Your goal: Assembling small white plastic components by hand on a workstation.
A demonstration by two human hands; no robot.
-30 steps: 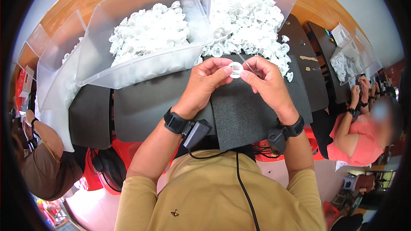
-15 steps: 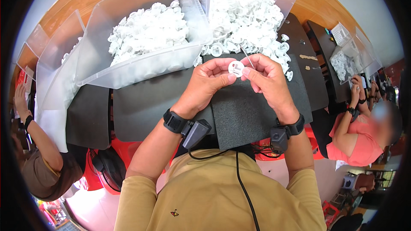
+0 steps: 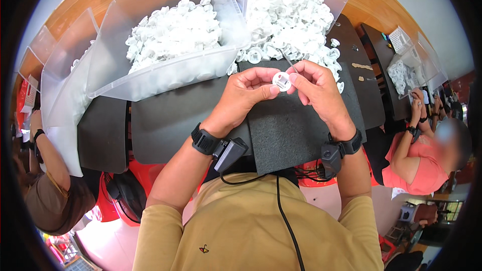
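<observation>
A small round white plastic part point(image 3: 281, 82) with a recess in its face is pinched at its rim between the thumb and fingers of my left hand point(image 3: 250, 89). My right hand point(image 3: 317, 86) is closed round a thin metal rod-like tool point(image 3: 288, 60), whose far end points up and left toward the pile. The right thumb and fingertips are at the part's right side; whether they press on it I cannot tell. Both hands are above a dark foam mat point(image 3: 296, 133). Just beyond them lies a heap of similar white parts point(image 3: 286, 17).
A translucent bin point(image 3: 165, 83) full of white parts stands left of the heap. Loose parts lie at the mat's far right, near tan scraps point(image 3: 362, 66) on the dark table point(image 3: 175, 133). Co-workers sit on both sides, one in a pink shirt point(image 3: 427, 163).
The white part has turned in my fingers and moved slightly right, now showing its recess. My right hand has shifted a little to the right with the tool. The left co-worker's hand has lowered.
</observation>
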